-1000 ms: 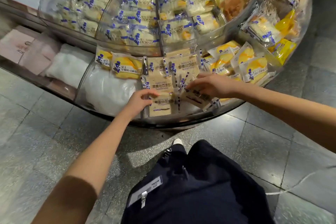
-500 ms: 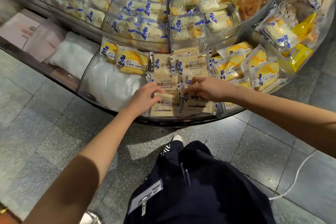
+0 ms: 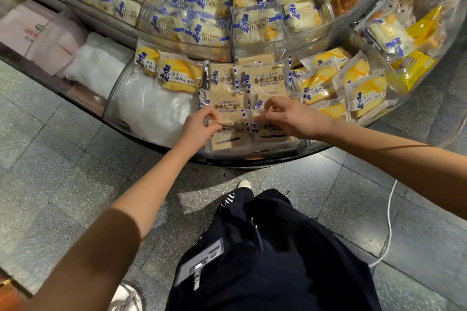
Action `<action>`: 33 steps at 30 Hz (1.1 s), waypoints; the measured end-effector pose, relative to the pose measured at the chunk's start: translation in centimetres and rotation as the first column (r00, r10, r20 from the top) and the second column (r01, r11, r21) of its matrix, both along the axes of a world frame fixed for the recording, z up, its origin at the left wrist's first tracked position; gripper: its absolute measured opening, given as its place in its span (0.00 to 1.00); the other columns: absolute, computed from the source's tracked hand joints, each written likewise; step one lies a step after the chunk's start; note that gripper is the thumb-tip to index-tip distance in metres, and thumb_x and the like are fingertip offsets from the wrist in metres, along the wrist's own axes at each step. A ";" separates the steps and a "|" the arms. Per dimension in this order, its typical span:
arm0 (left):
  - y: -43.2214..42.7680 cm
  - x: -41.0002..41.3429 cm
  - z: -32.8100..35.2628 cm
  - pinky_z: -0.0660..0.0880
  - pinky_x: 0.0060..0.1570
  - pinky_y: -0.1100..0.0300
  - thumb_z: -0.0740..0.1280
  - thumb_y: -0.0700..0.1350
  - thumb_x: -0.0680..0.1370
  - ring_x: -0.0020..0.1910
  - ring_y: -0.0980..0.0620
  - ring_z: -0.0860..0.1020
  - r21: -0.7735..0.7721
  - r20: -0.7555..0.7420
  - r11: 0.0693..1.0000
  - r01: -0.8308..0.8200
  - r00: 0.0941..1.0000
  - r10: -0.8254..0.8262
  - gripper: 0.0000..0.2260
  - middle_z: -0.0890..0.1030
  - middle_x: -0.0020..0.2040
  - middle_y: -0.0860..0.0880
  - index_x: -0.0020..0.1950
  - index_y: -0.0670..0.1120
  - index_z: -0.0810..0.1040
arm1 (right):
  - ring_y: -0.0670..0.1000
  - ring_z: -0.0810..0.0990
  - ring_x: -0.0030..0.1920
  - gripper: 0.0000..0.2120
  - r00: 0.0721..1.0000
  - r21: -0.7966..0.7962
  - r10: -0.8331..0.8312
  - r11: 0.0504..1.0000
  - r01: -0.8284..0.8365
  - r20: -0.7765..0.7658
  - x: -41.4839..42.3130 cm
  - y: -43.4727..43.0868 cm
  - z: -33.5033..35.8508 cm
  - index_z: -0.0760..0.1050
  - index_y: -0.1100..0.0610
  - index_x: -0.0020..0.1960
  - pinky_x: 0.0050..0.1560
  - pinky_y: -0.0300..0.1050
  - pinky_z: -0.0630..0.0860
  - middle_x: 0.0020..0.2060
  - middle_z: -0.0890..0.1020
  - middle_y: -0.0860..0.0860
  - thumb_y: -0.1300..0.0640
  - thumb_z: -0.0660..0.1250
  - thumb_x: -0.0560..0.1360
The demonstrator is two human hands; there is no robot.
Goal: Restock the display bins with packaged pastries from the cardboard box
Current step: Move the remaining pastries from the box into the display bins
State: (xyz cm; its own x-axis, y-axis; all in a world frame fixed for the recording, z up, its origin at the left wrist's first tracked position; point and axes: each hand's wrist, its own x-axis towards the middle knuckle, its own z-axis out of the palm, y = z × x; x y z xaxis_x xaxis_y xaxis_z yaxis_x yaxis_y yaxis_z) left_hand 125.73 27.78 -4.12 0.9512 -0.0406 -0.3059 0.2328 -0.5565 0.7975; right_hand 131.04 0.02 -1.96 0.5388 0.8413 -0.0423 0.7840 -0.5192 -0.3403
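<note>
1. A curved, clear-walled display is seen from above. Its lower middle bin [image 3: 252, 156] is filled with tan bread packets [image 3: 264, 78] laid flat in overlapping rows.
2. The left hand [image 3: 198, 126] is reached into the left front of this bin. Its fingers are curled, and the lower edge of a tan packet [image 3: 228, 107] is pinched between thumb and fingertips.
3. The right hand [image 3: 295, 120] is held just beside it, over the right half of the same bin. Its fingers are bent inward, and a neighbouring packet [image 3: 255, 115] appears to be pinched at its edge, though the grip is partly hidden by the knuckles.
4. The two hands are kept close but apart.
5. Front-row packets [image 3: 227, 137] are lying below both hands, against the bin's front wall.
6. Yellow packets [image 3: 364, 88] are heaped in the bin to the right. More of the same kind [image 3: 179, 76] are laid at the back of the bin to the left, above crumpled white plastic [image 3: 151, 108].
7. The upper tier [image 3: 231, 48] is stocked with white-and-blue packets [image 3: 202, 28].
8. Below, a grey tiled floor [image 3: 63, 171] is seen, crossed by a white cable [image 3: 389, 222]. Dark clothing [image 3: 278, 272] with a clipped badge [image 3: 199, 262] is visible at the bottom.
</note>
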 end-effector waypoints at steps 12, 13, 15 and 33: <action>2.4 -0.5 -0.7 0.75 0.52 0.56 0.65 0.42 0.80 0.54 0.53 0.77 0.403 -0.033 0.795 0.454 0.875 -0.482 0.13 0.79 0.59 0.54 0.63 0.52 0.77 | 0.58 0.75 0.49 0.20 0.994 -0.033 0.060 0.998 -0.057 0.087 -0.9 0.5 -0.5 0.76 0.56 0.66 0.46 0.53 0.77 0.50 0.77 0.59 0.56 0.54 0.79; 2.6 -0.3 -0.7 0.74 0.51 0.56 0.66 0.44 0.80 0.55 0.53 0.77 0.436 -0.061 0.750 0.497 0.848 -0.527 0.12 0.79 0.60 0.54 0.63 0.54 0.77 | 0.57 0.74 0.49 0.20 0.990 -0.040 0.094 0.995 -0.091 0.102 -1.2 0.3 -0.8 0.75 0.56 0.67 0.46 0.51 0.76 0.50 0.77 0.58 0.56 0.55 0.79; 2.6 0.0 -0.8 0.72 0.48 0.59 0.66 0.49 0.80 0.56 0.53 0.78 0.481 -0.105 0.681 0.552 0.808 -0.580 0.10 0.80 0.60 0.55 0.61 0.55 0.77 | 0.56 0.75 0.49 0.19 0.985 -0.059 0.146 0.988 -0.141 0.091 -2.0 -0.3 -1.3 0.73 0.54 0.68 0.47 0.50 0.76 0.49 0.77 0.58 0.55 0.57 0.78; -0.1 0.1 -1.4 0.73 0.56 0.54 0.68 0.56 0.78 0.59 0.50 0.77 0.435 -0.173 0.715 0.547 0.830 -0.531 0.18 0.78 0.64 0.53 0.66 0.53 0.75 | 0.56 0.74 0.55 0.22 0.988 -0.107 0.068 0.991 -0.083 -0.141 -1.7 -0.4 -2.6 0.65 0.45 0.75 0.56 0.55 0.76 0.59 0.77 0.55 0.58 0.58 0.82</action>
State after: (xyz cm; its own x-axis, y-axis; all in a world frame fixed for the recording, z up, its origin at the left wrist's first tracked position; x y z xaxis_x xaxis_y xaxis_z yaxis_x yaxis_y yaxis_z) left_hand 125.81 27.67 -5.52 0.8000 -0.3943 -0.4522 -0.1971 -0.8846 0.4226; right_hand 129.33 -0.41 -4.56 0.4567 0.8651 -0.2073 0.7727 -0.5012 -0.3896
